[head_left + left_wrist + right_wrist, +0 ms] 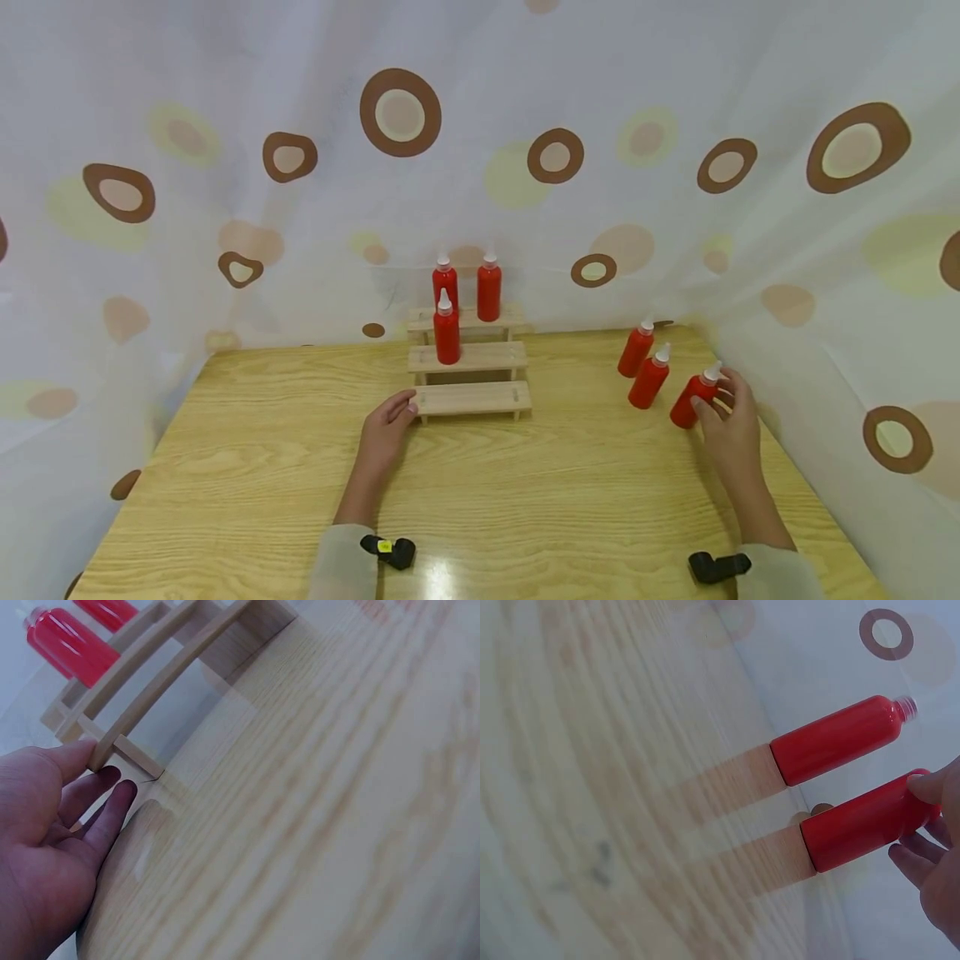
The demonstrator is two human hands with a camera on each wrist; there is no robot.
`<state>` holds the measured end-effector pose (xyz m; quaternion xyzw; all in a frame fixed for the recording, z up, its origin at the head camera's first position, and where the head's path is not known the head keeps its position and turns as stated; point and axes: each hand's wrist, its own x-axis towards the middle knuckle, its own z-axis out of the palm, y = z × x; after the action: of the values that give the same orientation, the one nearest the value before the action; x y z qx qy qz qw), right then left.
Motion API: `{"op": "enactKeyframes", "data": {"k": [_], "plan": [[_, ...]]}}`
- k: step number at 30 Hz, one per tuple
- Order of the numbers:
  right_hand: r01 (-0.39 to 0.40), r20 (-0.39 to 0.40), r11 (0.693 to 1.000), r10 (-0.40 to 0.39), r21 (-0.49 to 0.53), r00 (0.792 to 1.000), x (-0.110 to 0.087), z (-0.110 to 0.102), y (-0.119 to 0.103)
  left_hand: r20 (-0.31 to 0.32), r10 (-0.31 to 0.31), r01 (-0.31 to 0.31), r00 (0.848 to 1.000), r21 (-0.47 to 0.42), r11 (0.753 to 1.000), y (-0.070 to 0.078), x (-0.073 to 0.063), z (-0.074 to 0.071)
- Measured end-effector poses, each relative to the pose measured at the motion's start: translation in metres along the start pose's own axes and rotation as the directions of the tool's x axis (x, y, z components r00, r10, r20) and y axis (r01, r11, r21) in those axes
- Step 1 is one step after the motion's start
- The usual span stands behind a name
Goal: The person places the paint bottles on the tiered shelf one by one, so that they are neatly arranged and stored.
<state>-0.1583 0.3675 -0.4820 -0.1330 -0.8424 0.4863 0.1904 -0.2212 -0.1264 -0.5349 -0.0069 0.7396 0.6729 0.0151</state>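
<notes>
My right hand (pixel 731 421) grips a red squeeze bottle (pixel 690 406) with a white pointed cap near its top, thumb on the near side. In the right wrist view this bottle (pixel 859 825) stands on the tabletop beside another red bottle (pixel 840 740). At the left end of the lowest step of a three-step wooden rack (pixel 468 398), my left hand (pixel 385 429) pinches the board's corner. The left wrist view has the thumb against the board end (pixel 101 752) and fingertips just under it.
Two red bottles stand on the rack's top step, including the right one (pixel 489 292); another bottle (pixel 447 335) is on the middle step. Two more bottles, the nearer one (pixel 648 383) included, stand left of my right hand. A patterned curtain (pixel 480 183) surrounds the wooden table (pixel 270 467).
</notes>
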Motion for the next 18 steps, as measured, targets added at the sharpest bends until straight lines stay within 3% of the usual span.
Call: {"op": "enactKeyframes", "data": {"k": [9, 18], "plan": [[0.014, 0.007, 0.999, -0.013, -0.037, 1.0, 0.004, 0.002, 0.007, -0.003, -0.013, 0.013, 1.0, 0.002, 1.0, -0.001, -0.001, -0.001], [0.006, -0.024, 1.0, -0.006, -0.029, 1.0, -0.006, -0.003, -0.01, 0.001, -0.018, 0.018, 1.0, -0.005, 1.0, 0.0, -0.001, 0.001]]}}
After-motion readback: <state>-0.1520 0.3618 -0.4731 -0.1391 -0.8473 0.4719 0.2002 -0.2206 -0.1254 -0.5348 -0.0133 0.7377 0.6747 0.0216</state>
